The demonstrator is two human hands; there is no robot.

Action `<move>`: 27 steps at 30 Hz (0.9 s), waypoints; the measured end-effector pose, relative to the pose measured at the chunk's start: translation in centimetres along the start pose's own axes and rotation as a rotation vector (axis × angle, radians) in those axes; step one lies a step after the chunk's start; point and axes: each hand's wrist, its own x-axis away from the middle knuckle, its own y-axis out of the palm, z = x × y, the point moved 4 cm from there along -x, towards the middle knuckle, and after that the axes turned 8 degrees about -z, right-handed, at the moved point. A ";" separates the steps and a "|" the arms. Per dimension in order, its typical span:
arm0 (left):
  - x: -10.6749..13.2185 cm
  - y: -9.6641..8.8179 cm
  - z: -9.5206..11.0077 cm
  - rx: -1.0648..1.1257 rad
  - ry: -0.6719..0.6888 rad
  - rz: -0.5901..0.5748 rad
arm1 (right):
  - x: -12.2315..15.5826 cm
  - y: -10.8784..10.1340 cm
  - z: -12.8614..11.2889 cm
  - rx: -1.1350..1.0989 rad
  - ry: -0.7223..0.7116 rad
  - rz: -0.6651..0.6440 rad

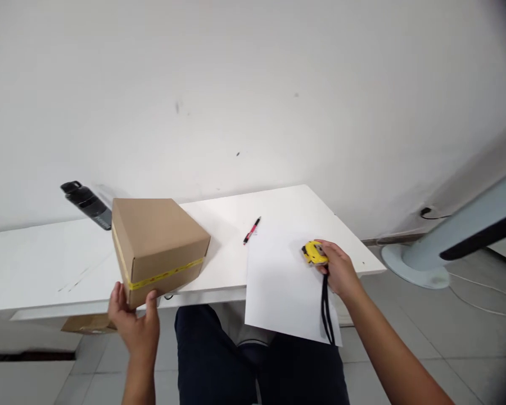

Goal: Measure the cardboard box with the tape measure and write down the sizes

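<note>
My left hand (135,325) grips the near left corner of a brown cardboard box (162,228), thumb on its front face and fingers at its left side. Yellow tape (166,277) runs round the box's sides. The box sits at the table's front edge; whether it is slightly lifted I cannot tell. In my right hand (339,269) is a yellow tape measure (315,253), held over a white sheet of paper (284,287). Its black wrist strap (325,315) hangs down across the paper. No blade shows drawn out.
A red and black pen (252,230) lies at the paper's top left corner on the white table (219,219). Behind the box stands a dark bottle (87,203). An open carton (88,323) is below the table, and a pale stand (430,259) rises at right.
</note>
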 end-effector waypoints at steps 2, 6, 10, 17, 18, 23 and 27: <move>1.3 0.7 -0.2 0.042 -0.082 0.039 | 0.0 -0.2 0.1 0.010 -0.012 0.008; 3.3 2.5 0.7 -0.086 -0.044 -0.059 | 0.0 -0.3 0.5 0.031 -0.016 0.010; 5.0 4.7 2.0 -0.239 0.151 -0.174 | 0.2 -0.4 0.5 0.039 -0.022 0.021; 8.4 9.4 6.7 -0.317 0.266 -0.442 | 0.4 -0.4 0.6 0.070 -0.045 0.030; 8.6 10.0 7.4 -0.312 0.273 -0.490 | 0.5 -0.4 0.6 0.075 -0.051 0.031; 8.1 10.7 9.0 -0.272 0.259 -0.457 | 0.2 -0.3 0.3 0.113 0.013 -0.013; 5.8 10.7 7.9 -0.295 0.209 -0.484 | -1.0 -0.1 -0.6 0.191 0.086 -0.109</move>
